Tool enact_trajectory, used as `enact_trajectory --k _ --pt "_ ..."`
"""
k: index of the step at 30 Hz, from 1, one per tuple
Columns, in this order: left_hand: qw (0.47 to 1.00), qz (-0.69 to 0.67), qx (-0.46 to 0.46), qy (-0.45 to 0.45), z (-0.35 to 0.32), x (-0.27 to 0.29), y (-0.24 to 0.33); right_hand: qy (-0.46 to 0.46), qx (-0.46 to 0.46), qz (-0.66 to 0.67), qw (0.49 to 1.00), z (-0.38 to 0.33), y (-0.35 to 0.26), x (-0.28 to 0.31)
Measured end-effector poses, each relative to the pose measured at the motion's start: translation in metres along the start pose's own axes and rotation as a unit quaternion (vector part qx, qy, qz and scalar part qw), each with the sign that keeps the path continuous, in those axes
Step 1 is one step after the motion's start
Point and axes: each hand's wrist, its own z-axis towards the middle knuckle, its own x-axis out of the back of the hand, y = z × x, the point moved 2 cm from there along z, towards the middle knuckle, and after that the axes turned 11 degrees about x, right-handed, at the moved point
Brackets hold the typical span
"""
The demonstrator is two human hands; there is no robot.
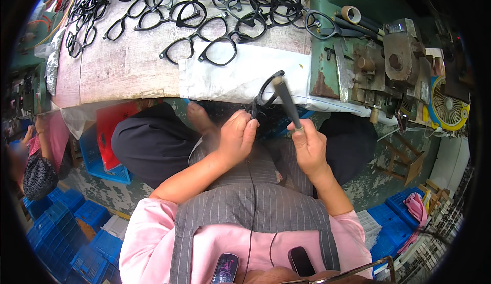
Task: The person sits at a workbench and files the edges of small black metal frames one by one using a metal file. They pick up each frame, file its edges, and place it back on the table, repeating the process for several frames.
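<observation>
Right now both hands are up in front of the body, just near the edge of the bench. The left hand (236, 137) is clamped on a black eyeglass frame (267, 92) at its lower corner, so the frame stands up and away from the fingers toward the bench. The right hand (308, 146) is closed around the handle of a file (287, 102), whose long axis slants up and left from the fist until its tip meets the frame's right rim. The 2 hands sit close but apart, the file bridging the gap between them. Farther off, many more black frames (204, 8) lie spread over the bench (117, 69), with a white cloth (230, 74) draped at its near edge. To the right stands a rusty metal press (394, 59), beside a yellow fan (447, 107).
</observation>
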Motion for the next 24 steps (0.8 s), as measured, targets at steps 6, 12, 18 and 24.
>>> enact_trajectory --k 6,12,18,24 --pt "0.999 0.009 -0.035 0.036 0.004 0.003 0.0 -0.098 0.043 -0.141 0.984 0.001 -0.015 -0.002" --pt "0.992 0.052 -0.105 0.046 0.009 0.003 -0.002 -0.162 0.007 -0.229 0.96 0.007 -0.024 -0.01" --pt "0.985 0.084 -0.139 0.06 0.011 0.005 0.001 -0.155 0.019 -0.231 0.96 0.035 -0.015 -0.032" --pt "0.988 0.064 -0.125 0.058 0.011 0.005 0.002 -0.166 -0.026 -0.175 0.97 0.011 -0.026 -0.019"
